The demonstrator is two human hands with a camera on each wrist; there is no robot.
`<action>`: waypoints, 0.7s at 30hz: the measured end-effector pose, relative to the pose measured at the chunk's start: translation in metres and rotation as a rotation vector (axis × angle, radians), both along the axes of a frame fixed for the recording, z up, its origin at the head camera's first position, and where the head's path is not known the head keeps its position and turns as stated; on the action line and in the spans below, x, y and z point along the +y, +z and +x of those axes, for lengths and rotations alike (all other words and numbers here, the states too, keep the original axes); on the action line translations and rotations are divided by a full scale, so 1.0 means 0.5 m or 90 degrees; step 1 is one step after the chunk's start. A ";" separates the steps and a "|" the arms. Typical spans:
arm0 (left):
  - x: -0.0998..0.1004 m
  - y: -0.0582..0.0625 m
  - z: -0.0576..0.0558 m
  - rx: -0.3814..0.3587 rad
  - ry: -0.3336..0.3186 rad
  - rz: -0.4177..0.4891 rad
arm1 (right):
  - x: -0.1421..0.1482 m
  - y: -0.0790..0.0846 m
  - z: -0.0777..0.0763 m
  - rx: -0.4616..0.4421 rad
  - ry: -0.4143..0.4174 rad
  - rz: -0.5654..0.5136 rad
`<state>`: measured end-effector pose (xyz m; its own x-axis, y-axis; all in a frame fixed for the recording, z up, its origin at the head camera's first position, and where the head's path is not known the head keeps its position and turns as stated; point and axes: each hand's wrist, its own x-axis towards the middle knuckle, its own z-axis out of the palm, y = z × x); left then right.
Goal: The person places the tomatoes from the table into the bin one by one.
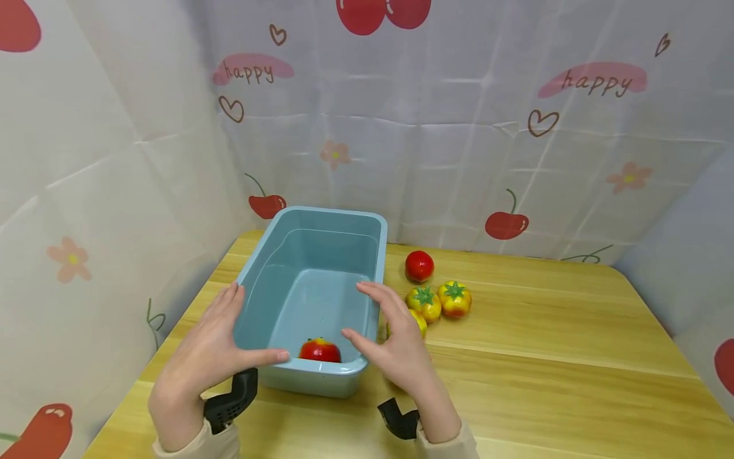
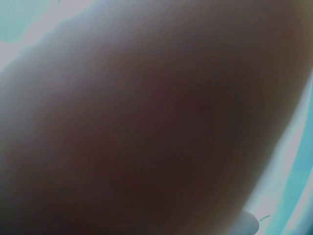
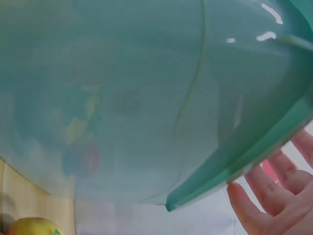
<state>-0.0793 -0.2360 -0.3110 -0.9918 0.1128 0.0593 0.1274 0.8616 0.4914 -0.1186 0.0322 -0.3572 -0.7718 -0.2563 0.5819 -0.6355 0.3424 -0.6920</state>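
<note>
A light blue plastic tub [image 1: 338, 213] stands at the left of the table, and a red tomato with a yellowish top [image 1: 320, 350] lies inside it against the front wall. My left hand [image 1: 209, 347] is at the tub's front left corner, fingers extended along the left rim and thumb along the front rim. Skin close to the lens blurs most of the left wrist view. Spread at the right side is my right hand [image 1: 395, 338], its thumb over the tub. In the right wrist view its fingers [image 3: 266, 191] lie right at the rim's outer edge.
Right of the tub are a red tomato [image 1: 419, 266] and yellow tomatoes with green leafy tops [image 1: 455, 299], one partly hidden behind my right hand. The wooden table [image 1: 550, 344] extends rightward. A white printed curtain [image 1: 436, 166] encloses its back and sides.
</note>
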 end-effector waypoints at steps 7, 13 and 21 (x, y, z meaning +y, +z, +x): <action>0.000 -0.002 0.001 -0.001 0.001 0.000 | 0.027 0.001 -0.008 -0.011 -0.008 -0.018; -0.001 -0.002 0.000 -0.005 0.003 -0.004 | 0.068 0.003 -0.021 -0.043 -0.039 -0.031; 0.000 -0.001 -0.001 -0.009 0.003 -0.007 | 0.117 0.002 -0.040 -0.075 -0.083 -0.047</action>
<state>-0.0799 -0.2360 -0.3116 -0.9932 0.1081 0.0437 0.1157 0.8675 0.4838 -0.1384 0.0906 -0.3561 -0.8594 -0.1091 0.4995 -0.5023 0.3621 -0.7852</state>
